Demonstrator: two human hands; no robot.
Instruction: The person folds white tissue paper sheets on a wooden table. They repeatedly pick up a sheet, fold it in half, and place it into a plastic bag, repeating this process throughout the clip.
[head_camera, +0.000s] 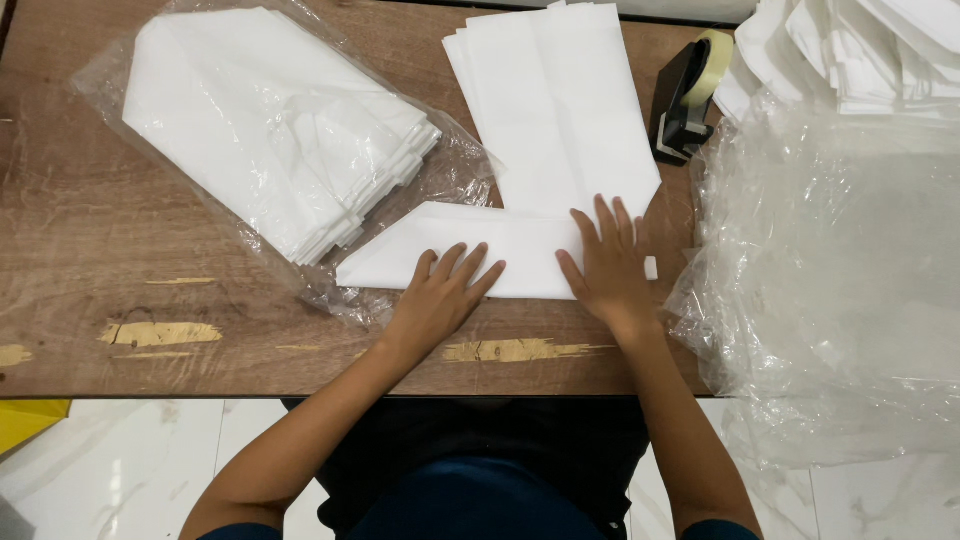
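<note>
**Both hands flat on a folded white sheet**

We see the left hand (440, 295) and the right hand (608, 265) pressed palm-down on a folded white sheet (520, 255) near the front edge of the wooden counter (90, 250) — fingers spread open and flat, gripping nothing. The sheet's upper part runs away from us toward the far edge. To the left lies a stack of white cloths (280, 125) on a clear plastic bag (455, 175). To the right sit a tape dispenser (685, 95) and a heap of clear plastic bags (840, 260) — more white folded pieces (860, 50) lie behind it.
</note>
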